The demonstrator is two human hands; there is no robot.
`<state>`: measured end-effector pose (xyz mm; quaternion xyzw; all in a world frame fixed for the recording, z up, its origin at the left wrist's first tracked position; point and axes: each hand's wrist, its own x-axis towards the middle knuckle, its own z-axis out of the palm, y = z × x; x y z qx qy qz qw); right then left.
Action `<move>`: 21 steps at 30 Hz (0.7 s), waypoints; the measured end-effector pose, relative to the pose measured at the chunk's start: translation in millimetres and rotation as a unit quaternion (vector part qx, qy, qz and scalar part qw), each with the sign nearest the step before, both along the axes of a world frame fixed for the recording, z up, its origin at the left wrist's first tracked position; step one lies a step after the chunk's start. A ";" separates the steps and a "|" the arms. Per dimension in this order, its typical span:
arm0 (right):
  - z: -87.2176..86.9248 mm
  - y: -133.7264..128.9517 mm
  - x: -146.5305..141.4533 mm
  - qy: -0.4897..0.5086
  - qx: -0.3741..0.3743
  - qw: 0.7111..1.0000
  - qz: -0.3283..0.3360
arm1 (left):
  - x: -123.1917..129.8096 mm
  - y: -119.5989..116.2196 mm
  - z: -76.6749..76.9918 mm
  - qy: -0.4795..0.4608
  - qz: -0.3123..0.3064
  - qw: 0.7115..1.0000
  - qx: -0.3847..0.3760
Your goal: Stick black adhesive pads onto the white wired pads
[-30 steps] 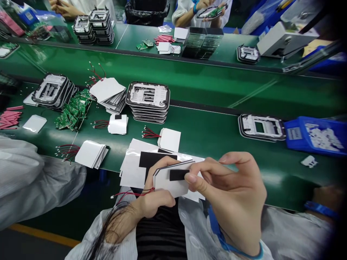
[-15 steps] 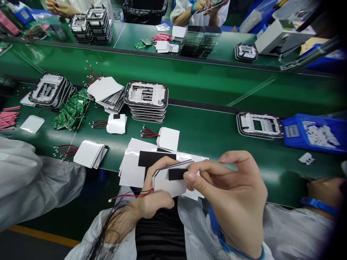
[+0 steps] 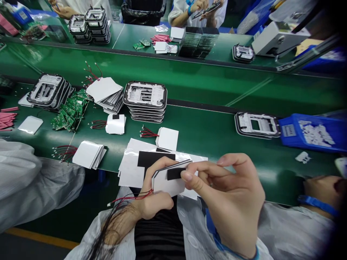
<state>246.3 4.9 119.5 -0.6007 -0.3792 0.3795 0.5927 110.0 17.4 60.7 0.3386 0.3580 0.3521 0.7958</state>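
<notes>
At the far left of the green bench (image 3: 206, 126) I see pink strips (image 3: 7, 120), then a white card (image 3: 30, 124) and a leaning stack of frames (image 3: 46, 91). Green circuit boards (image 3: 69, 113) spill out just beside that stack. Nearer the edge sits a pile of white pads (image 3: 88, 154) with red wires, and farther back a bigger, fanned-out heap of pads (image 3: 105, 90).

In the middle, over some loose sheets (image 3: 132, 169), the worker's left hand (image 3: 155, 193) grips a white pad (image 3: 166, 186), thumb across the front, fingers behind; its thin wires (image 3: 130, 197) trail off leftward. The pad is tilted, with a black strip (image 3: 175, 174) on its face. The right hand (image 3: 229, 191) has thumb and forefinger closed on the strip's right end; whether they pinch the pad too, I can't tell. Its other fingers are loosely curled.

Farther right lie more frames (image 3: 267, 124), touching or nearly touching a blue bin (image 3: 295, 141) of white bits. A neighbour's wrist wears a blue band (image 3: 318, 206).
</notes>
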 end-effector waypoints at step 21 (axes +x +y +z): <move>-22.4 5.0 -13.8 -0.106 0.036 0.993 -0.043 | 0.6 -1.1 -11.4 0.037 0.052 0.998 0.025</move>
